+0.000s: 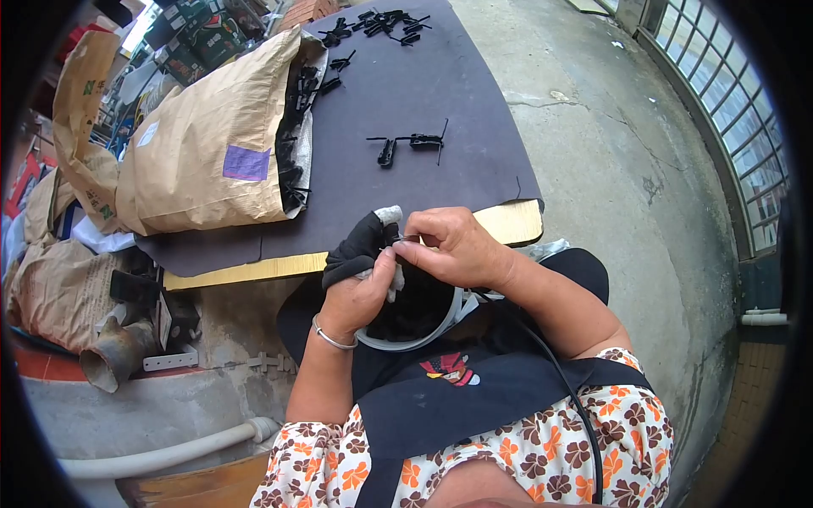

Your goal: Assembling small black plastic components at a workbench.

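Observation:
Over the table's near edge, my hands meet fingertip to fingertip. My left hand (362, 262), partly covered by a black glove with whitish wraps on the fingers and with a silver bangle at the wrist, is closed on a small piece mostly hidden by the fingers. My bare right hand (457, 247) pinches a small, thin, dark piece (410, 238) against it; its kind cannot be made out. Beneath them, between my legs, a white-rimmed bucket (413, 344) holds dark contents. Beyond my hands, two black plastic clip-like parts (426, 140) with thin prongs lie on the table.
The table has a dark grey cover (356, 186) and a yellowish front edge (246, 269). An open brown paper sack (199, 144) full of black parts lies on its left. More black parts (394, 25) are heaped far back. A black cable (542, 339) crosses my apron.

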Demonstrator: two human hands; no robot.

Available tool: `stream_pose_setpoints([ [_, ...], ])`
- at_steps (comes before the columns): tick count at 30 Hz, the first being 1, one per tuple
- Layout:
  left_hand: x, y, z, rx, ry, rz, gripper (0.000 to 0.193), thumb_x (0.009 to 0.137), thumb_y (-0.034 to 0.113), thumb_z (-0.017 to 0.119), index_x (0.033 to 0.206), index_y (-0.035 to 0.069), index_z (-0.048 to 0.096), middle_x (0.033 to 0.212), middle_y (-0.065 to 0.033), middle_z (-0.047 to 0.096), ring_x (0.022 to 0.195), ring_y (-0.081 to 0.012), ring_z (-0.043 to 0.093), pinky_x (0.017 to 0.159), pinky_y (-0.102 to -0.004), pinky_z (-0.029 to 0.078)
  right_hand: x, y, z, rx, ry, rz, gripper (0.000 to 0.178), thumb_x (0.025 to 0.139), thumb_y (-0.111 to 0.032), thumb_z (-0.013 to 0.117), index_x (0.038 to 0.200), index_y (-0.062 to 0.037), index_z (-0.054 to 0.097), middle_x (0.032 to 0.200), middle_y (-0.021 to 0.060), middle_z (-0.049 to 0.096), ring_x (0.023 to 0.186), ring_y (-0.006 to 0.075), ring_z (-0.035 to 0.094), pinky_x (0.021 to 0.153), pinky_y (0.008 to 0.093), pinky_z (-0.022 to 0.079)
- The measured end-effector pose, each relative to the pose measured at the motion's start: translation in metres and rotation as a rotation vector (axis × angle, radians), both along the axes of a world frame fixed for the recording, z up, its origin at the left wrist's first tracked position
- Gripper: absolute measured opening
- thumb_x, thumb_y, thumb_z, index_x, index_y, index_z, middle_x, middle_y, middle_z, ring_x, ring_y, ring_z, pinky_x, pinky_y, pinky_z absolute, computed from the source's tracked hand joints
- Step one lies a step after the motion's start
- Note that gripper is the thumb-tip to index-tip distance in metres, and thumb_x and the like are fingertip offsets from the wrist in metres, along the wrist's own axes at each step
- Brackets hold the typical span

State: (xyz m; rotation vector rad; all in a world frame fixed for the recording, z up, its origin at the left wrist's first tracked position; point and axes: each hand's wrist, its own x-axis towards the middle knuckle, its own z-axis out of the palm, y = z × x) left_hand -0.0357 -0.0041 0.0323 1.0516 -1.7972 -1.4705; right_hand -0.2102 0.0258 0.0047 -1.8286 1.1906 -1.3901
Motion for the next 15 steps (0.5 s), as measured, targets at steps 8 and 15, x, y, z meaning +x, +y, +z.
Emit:
stream_pose_setpoints([
  [8, -0.002, 0.009, -0.005, -0.192, -0.061, 0.054, 0.035, 0.083, 0.001, 0.059, 0.117, -0.004, 0.054, 0.097, -0.0093, 0.065, 0.083, -0.0123, 0.06, 0.077, -0.0256, 0.048, 0.002, -0.002, -0.002, 0.261, -0.225, 0.083, 0.022, 0.089, -0.018, 0.059, 0.075, -0.0001, 0.056, 0.059, 0.0041, 0.048, 0.056, 0.0108, 0.043, 0.052, 0.0282, 0.038],
  [15, -0.008, 0.004, -0.025, -0.755, -0.093, 0.07, 0.031, 0.085, 0.002, 0.055, 0.115, -0.003, 0.057, 0.1, -0.0123, 0.066, 0.087, -0.0201, 0.063, 0.078, -0.0296, 0.048, 0.006, 0.002, 0.004, 0.177, 0.05, 0.024, 0.024, 0.09, -0.017, 0.053, 0.075, 0.0013, 0.053, 0.066, 0.0199, 0.055, 0.057, 0.0343, 0.052, 0.056, 0.0374, 0.043],
])
